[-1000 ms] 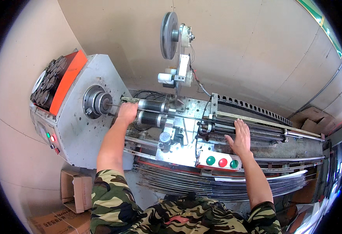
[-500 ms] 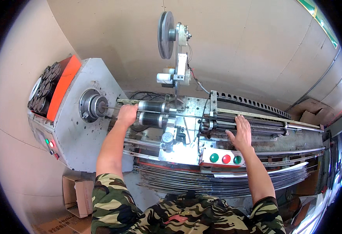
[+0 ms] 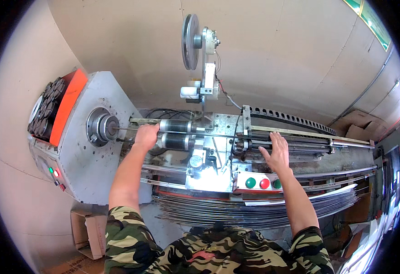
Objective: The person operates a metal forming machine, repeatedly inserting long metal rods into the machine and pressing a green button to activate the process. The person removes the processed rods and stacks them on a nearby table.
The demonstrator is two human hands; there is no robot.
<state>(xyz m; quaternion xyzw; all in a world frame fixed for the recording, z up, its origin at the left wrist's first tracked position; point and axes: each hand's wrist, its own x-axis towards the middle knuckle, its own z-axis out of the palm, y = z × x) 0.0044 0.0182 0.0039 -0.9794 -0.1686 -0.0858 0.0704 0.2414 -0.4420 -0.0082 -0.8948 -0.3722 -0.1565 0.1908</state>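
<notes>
1. At my left stands the grey machine housing [image 3: 100, 171], a round metal chuck [image 3: 100, 128] on its right face
2. The thin rod [image 3: 125, 129] runs from the chuck's centre rightward to my left hand [image 3: 147, 137]
3. I have that hand curled closed around the rod, its fingertips hidden from view
4. Just right of my fist, two dark rollers [image 3: 175, 127] with pale ends flank the rod's line
5. A grey spool wheel [image 3: 190, 42] stands high behind them
6. The rod appears to continue across the metal plate [image 3: 223, 121], near a white button box [image 3: 242, 183]
7. My right hand [image 3: 277, 155] lies over the dark tubes [image 3: 307, 144], fingers straight, thumb spread wide; I cannot tell whether the palm touches
</notes>
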